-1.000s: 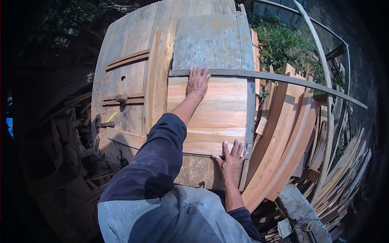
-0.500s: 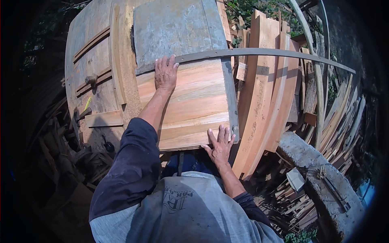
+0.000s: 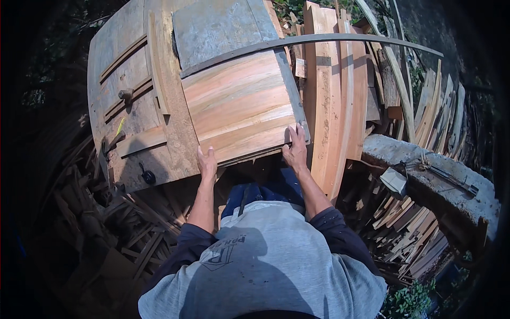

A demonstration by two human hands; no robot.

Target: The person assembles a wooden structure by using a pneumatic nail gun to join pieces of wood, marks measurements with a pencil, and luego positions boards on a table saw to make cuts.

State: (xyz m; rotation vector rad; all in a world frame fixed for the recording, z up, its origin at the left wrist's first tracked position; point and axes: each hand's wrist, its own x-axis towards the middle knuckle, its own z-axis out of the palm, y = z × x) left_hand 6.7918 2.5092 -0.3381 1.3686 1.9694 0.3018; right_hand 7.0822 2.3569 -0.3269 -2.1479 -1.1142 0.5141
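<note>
— Two hands on the piece, log it. State of each?

— My left hand (image 3: 207, 164) is clamped over the near left corner of the glued board panel (image 3: 239, 103), fingers spread flat on top. My right hand (image 3: 295, 149) is closed on the near right corner, fingertips on the face, the thumb not visible.

— Position of the panel relative to you?

— Directly ahead of both hands, its near edge at my palms. It lies flat on the workbench (image 3: 143, 106), the far end passing under a long curved metal strip (image 3: 319, 40). Beyond that sits a grey slab (image 3: 218, 26).

— Progress, as judged?

— Panel is gripped at both near corners but not lifted; it looks fully supported by the bench. I read this as the start of a move: grasp done, shifting or lifting left.

— Surroundings?

— Upright planks (image 3: 332, 95) just right of the panel, offcuts (image 3: 409, 228) heaped below, a concrete ledge (image 3: 430, 175) further right.
</note>
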